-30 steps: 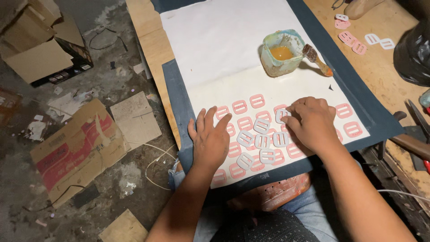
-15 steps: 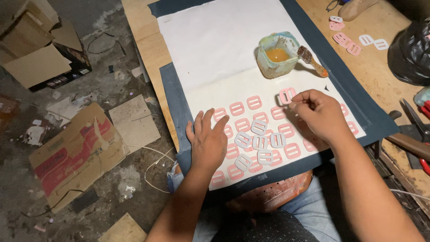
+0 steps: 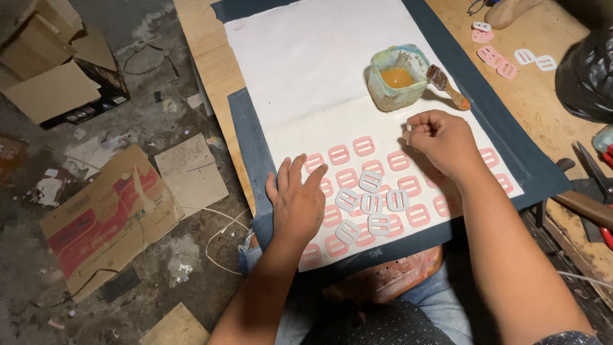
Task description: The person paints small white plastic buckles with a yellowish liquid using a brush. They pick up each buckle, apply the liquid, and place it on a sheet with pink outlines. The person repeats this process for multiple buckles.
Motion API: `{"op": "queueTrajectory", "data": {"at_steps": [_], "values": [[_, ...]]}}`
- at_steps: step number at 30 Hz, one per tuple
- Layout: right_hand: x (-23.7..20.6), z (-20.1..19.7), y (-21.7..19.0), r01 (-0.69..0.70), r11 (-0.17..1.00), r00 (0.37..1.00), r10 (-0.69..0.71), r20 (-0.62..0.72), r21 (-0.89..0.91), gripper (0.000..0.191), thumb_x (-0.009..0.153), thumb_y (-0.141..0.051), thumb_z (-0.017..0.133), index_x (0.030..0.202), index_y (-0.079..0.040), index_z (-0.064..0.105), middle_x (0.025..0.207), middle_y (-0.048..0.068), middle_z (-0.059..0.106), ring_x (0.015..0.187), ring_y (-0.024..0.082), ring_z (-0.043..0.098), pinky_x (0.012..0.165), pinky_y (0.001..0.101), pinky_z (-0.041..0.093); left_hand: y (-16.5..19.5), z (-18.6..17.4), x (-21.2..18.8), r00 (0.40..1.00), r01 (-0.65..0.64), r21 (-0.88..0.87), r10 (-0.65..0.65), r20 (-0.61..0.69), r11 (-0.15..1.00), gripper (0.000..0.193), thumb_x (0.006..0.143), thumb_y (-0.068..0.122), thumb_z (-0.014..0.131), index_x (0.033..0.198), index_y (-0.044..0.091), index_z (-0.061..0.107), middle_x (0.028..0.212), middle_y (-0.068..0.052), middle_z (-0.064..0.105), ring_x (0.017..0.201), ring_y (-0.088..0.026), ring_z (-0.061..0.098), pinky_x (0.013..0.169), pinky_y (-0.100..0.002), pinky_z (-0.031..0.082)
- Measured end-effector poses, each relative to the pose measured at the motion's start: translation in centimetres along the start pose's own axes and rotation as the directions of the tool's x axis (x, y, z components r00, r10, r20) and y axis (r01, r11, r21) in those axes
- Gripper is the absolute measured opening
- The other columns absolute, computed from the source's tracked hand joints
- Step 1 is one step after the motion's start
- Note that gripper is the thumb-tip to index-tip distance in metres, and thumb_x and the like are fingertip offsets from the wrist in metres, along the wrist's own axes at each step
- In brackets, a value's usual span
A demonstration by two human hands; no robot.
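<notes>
Buckle piece, small and pale, sits pinched in right hand fingers above white sheet, near glue pot. Left hand lies flat, fingers released, pinning sheet. Best keep grip light, sheet held still, pink rows undisturbed.

Your plywood worktop carries a dark blue mat under a white paper sheet; pink and white plastic buckles lie loose on bare wood.
</notes>
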State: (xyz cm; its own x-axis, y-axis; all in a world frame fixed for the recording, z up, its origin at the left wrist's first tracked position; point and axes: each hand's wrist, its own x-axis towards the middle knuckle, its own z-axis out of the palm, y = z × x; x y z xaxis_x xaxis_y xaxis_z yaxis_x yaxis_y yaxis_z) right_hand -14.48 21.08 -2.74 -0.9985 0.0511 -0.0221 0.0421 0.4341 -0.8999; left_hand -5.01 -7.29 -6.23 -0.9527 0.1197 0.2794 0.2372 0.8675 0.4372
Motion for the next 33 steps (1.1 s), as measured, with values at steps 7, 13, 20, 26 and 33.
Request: {"op": "queueTrajectory", "data": {"at_steps": [7,13,20,26,33], "values": [[-1.1,-0.1,-2.1,-0.001,0.903,0.996,-0.037,-0.081,-0.430,0.023,0.091,-0.018,0.080,0.108,-0.002,0.077,0.082,0.009,0.069,0.071,0.017,0.062,0.067,0.0308,0.050,0.0,0.0,0.0,1.000,0.002,-0.007,-0.002,-0.016,1.000,0.044,0.089,0.014,0.061,0.132,0.018,0.066,0.147,-0.016,0.045,0.143,-0.040,0.033,0.117,-0.063,0.016],[-0.6,-0.3,-1.5,0.031,0.995,0.996,-0.039,-0.085,-0.094,0.022,0.087,-0.007,0.073,0.107,0.001,0.071,0.085,0.002,0.070,0.071,0.009,0.062,0.064,0.0249,0.050,-0.1,0.1,0.0,1.000,0.001,-0.013,-0.001,-0.011,1.000,0.043,0.090,0.014,0.060,0.132,0.017,0.066,0.147,-0.017,0.045,0.143,-0.040,0.033,0.116,-0.063,0.016],[2.3,0.9,-0.6,-0.165,0.986,0.984,0.163,0.066,0.023,0.010,0.089,-0.004,0.071,0.095,0.004,0.072,0.077,0.006,0.068,0.065,0.011,0.061,0.060,0.0265,0.050,-0.1,0.0,0.0,1.000,0.001,-0.021,-0.001,-0.004,1.000,0.043,0.090,0.014,0.060,0.132,0.017,0.066,0.148,-0.018,0.045,0.144,-0.040,0.032,0.117,-0.063,0.015],[2.8,1.1,-0.3,-0.165,0.986,0.984,0.164,0.061,-0.004,0.010,0.088,-0.005,0.074,0.094,0.003,0.074,0.077,0.006,0.070,0.066,0.011,0.061,0.060,0.0268,0.050,-0.1,0.1,0.1,1.000,-0.002,-0.019,0.002,-0.014,1.000,0.043,0.090,0.013,0.059,0.132,0.017,0.066,0.147,-0.018,0.045,0.143,-0.040,0.033,0.117,-0.063,0.016],[2.8,1.3,-0.1,-0.160,0.982,0.985,0.165,0.043,-0.097,0.012,0.086,-0.008,0.076,0.093,0.001,0.076,0.079,0.007,0.072,0.068,0.012,0.064,0.063,0.0265,0.052,0.0,0.1,0.1,1.000,-0.009,-0.018,0.009,-0.026,1.000,0.042,0.090,0.013,0.060,0.131,0.017,0.066,0.147,-0.018,0.046,0.143,-0.041,0.034,0.117,-0.063,0.017]]}}
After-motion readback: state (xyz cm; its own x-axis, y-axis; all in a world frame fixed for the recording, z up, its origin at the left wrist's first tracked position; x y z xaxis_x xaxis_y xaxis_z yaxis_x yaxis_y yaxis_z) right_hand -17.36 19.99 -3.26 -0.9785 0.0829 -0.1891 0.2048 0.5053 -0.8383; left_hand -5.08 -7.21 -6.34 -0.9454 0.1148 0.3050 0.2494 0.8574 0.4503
